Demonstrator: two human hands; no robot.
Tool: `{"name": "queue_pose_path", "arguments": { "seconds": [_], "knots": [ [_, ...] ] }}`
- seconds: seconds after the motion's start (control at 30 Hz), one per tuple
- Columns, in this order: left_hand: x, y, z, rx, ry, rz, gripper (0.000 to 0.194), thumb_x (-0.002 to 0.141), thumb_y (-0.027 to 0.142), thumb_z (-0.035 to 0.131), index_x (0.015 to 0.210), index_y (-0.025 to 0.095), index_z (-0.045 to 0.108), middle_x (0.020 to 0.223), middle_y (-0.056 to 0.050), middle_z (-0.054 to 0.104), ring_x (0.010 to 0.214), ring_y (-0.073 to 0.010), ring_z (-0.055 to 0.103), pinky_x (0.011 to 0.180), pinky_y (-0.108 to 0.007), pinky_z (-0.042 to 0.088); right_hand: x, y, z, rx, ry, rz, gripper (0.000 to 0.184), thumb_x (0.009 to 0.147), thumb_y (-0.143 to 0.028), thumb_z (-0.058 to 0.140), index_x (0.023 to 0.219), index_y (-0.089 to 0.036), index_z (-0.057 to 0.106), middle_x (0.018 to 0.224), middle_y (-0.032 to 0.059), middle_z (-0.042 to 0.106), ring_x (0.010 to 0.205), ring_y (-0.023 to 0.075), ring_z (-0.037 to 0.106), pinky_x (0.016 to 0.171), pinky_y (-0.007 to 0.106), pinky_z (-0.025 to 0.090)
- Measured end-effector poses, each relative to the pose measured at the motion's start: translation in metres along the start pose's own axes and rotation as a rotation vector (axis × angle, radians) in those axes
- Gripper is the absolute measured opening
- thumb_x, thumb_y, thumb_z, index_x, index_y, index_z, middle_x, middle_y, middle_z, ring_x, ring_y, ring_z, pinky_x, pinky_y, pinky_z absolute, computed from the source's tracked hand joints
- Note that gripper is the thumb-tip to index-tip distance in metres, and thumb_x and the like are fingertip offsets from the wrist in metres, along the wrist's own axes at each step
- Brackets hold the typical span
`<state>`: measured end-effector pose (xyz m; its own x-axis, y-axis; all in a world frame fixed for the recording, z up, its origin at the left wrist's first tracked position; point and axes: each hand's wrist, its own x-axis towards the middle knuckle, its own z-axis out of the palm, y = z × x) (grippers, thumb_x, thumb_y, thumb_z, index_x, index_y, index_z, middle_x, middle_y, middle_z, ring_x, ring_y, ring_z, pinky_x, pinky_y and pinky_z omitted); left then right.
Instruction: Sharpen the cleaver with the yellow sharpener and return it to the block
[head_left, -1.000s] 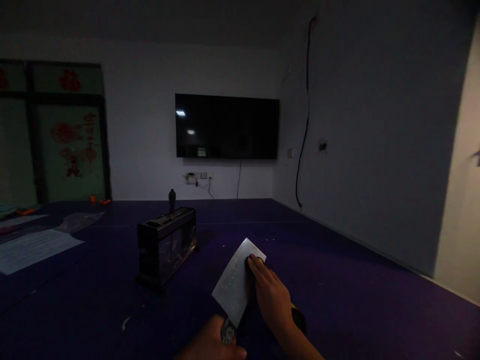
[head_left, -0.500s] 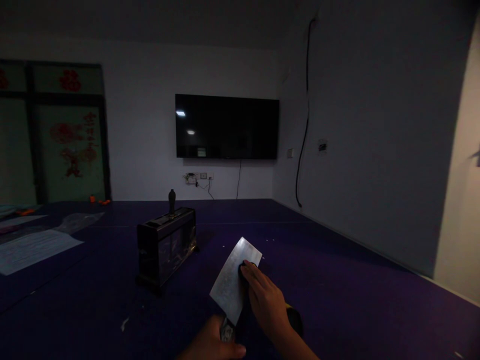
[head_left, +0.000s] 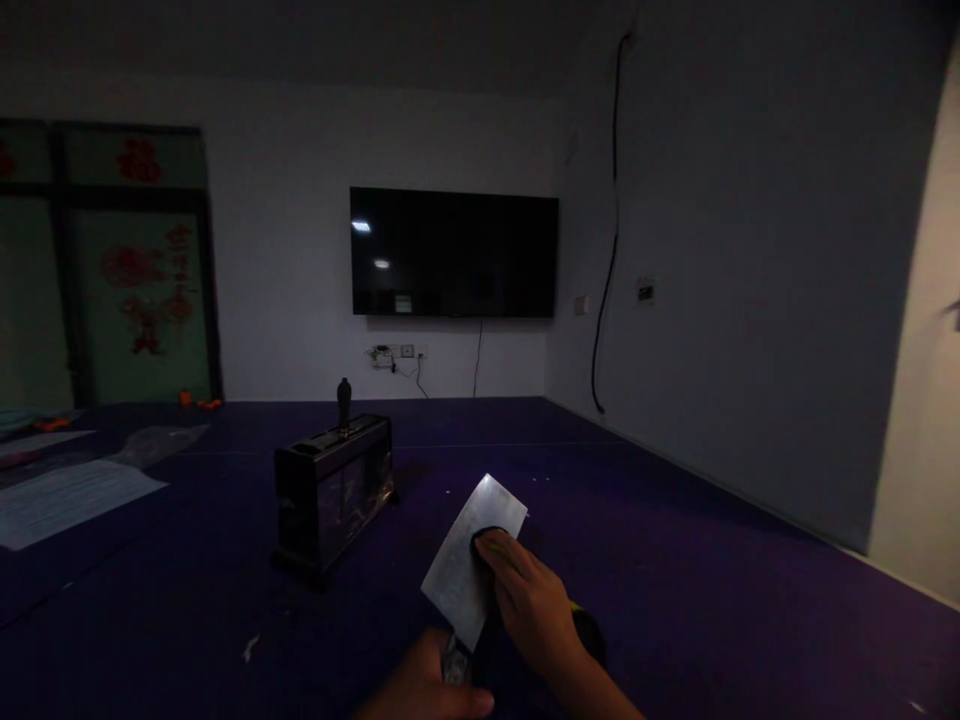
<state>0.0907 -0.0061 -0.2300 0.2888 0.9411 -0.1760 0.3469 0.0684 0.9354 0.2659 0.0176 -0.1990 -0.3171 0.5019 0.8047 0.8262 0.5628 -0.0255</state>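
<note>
Cleaver (head_left: pixel 461 580) tilted, far end up, at the lower middle of the frame, over a broad purple counter (head_left: pixel 712 600) that fills most of the lower half. At upper centre a dark television (head_left: pixel 454 250) hangs on the wall; left of centre stands a black boxy appliance (head_left: pixel 334 500), well apart from the blade, and printed paper (head_left: pixel 75 500) lies at the left edge. From where I stand, the broad metal blade looks stiff, probably fairly heavy toward its far end, and smooth enough to slip under fingers; its handle seems the sound place to hold, with skin kept off the long edges. The right hand (head_left: pixel 532 600) has its fingers together, thumb hidden; a rounded black-and-yellow thing (head_left: pixel 591 638) shows beside its wrist, and those fingers clasp a smaller dark piece (head_left: pixel 489 530) against the blade's face. I can't tell whether the two join. The left hand (head_left: pixel 424 680), bottom centre, is wrapped around the handle (head_left: pixel 454 664).
</note>
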Motion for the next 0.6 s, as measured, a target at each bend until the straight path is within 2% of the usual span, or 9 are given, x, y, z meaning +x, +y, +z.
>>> {"name": "queue_pose_path", "arguments": {
  "seconds": [0.07,0.2,0.33,0.43,0.6],
  "knots": [
    [-0.003,0.004,0.000,0.034,0.011,-0.012,0.043,0.050,0.028,0.073,0.085,0.016,0.051,0.072,0.003,0.050,0.069,-0.0132,0.045,0.064,-0.026,0.034,0.000,0.002,0.000,-0.018,0.009,0.002,0.046,0.082,-0.003,0.036,0.116,-0.025,0.059,0.116,0.0046,0.062,0.101,0.0177,0.060,0.087,0.032,0.050],
    [-0.006,0.010,0.000,0.058,-0.064,0.006,0.032,0.054,0.029,0.071,0.074,0.017,0.049,0.065,0.005,0.045,0.061,-0.0096,0.040,0.059,-0.024,0.031,0.000,0.010,0.001,-0.033,0.049,0.039,0.047,0.082,-0.003,0.035,0.117,-0.024,0.058,0.116,0.0044,0.062,0.102,0.0172,0.059,0.087,0.031,0.050],
    [-0.004,0.006,-0.001,0.129,-0.058,-0.029,0.034,0.055,0.029,0.072,0.076,0.017,0.048,0.068,0.003,0.049,0.063,-0.0104,0.043,0.060,-0.024,0.033,0.002,0.024,-0.002,-0.018,0.095,0.097,0.044,0.083,-0.005,0.035,0.118,-0.022,0.056,0.118,0.0054,0.060,0.103,0.0173,0.059,0.087,0.031,0.050],
    [-0.002,0.002,-0.001,0.125,-0.077,-0.006,0.035,0.055,0.030,0.072,0.078,0.017,0.048,0.068,0.004,0.049,0.063,-0.0103,0.043,0.059,-0.023,0.033,0.004,0.032,-0.005,0.008,0.135,0.162,0.044,0.083,-0.006,0.035,0.118,-0.023,0.055,0.118,0.0051,0.059,0.101,0.0167,0.060,0.084,0.031,0.051],
    [0.002,-0.004,-0.002,0.101,-0.092,-0.011,0.036,0.056,0.030,0.072,0.079,0.016,0.048,0.067,0.004,0.049,0.061,-0.0092,0.044,0.057,-0.023,0.035,0.003,0.035,-0.003,0.021,0.137,0.212,0.044,0.084,-0.008,0.034,0.120,-0.021,0.054,0.119,0.0071,0.057,0.101,0.0177,0.060,0.081,0.031,0.053]
  ]
}}
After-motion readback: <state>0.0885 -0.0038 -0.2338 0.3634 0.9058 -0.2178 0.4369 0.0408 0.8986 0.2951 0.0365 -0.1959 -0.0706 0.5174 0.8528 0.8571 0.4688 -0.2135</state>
